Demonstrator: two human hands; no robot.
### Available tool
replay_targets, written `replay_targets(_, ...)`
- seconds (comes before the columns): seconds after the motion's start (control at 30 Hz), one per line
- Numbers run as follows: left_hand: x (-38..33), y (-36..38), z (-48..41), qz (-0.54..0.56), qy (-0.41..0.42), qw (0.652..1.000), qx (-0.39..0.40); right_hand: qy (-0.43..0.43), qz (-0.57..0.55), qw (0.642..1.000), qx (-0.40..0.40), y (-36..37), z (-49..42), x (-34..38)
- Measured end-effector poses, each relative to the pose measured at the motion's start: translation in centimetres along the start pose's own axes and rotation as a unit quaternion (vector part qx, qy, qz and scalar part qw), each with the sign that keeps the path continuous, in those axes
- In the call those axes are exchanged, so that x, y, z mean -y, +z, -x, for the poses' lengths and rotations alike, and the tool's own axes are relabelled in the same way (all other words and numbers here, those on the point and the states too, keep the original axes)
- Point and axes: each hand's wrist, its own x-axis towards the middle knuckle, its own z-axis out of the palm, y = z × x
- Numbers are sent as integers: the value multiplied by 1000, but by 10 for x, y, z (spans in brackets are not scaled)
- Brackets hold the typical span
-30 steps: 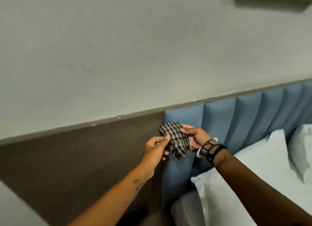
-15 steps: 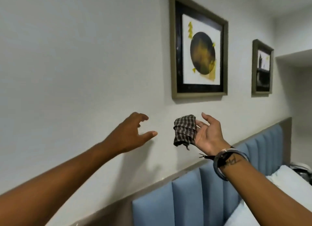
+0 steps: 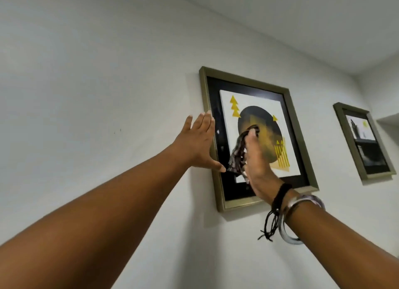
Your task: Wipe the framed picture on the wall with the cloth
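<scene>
A framed picture with a dull gold frame, a black mat and a dark circle with yellow triangles hangs on the white wall. My right hand presses a checked brown cloth flat against the picture's glass, over its lower left part. My left hand is spread wide, its fingers lying against the frame's left edge and its palm on the wall beside it. The cloth and my right hand hide part of the print.
A second, smaller framed picture hangs further right on the same wall. The ceiling meets the wall above. A wall recess starts at the far right edge.
The view tilted up from the headboard to the wall. My right hand rose with the cloth and pressed it onto the glass. My left hand let go of the cloth and reached the frame's left edge.
</scene>
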Motion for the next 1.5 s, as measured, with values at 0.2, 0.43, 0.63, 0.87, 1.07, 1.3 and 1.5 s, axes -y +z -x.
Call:
replay_targets(0.2, -2, 6, -37, -122, -5, 992, 15, 15, 312, 947, 73, 43, -35, -16)
replay_targets(0.43, -8, 16, -45, -96, -55, 994, 23, -11, 326, 944, 49, 55, -66, -4)
replay_targets(0.63, -3, 20, -47, -77, -41, 996, 23, -53, 303, 951, 41, 60, -97, 17)
replay_targets(0.87, 6, 25, -53, -85, -78, 993, 9, -174, 316, 932, 18, 37, -64, -36)
replay_targets(1.07, 8, 23, -51, -56, -64, 996, 18, -185, 323, 928, 10, 9, -11, -79)
replay_targets(1.3, 6, 16, -52, -83, -65, 994, 34, -214, 427, 877, 47, -29, 30, -111)
replay_targets(1.5, -1, 10, -49, -73, -83, 992, 59, -276, 521, 807, 24, -68, 49, -135)
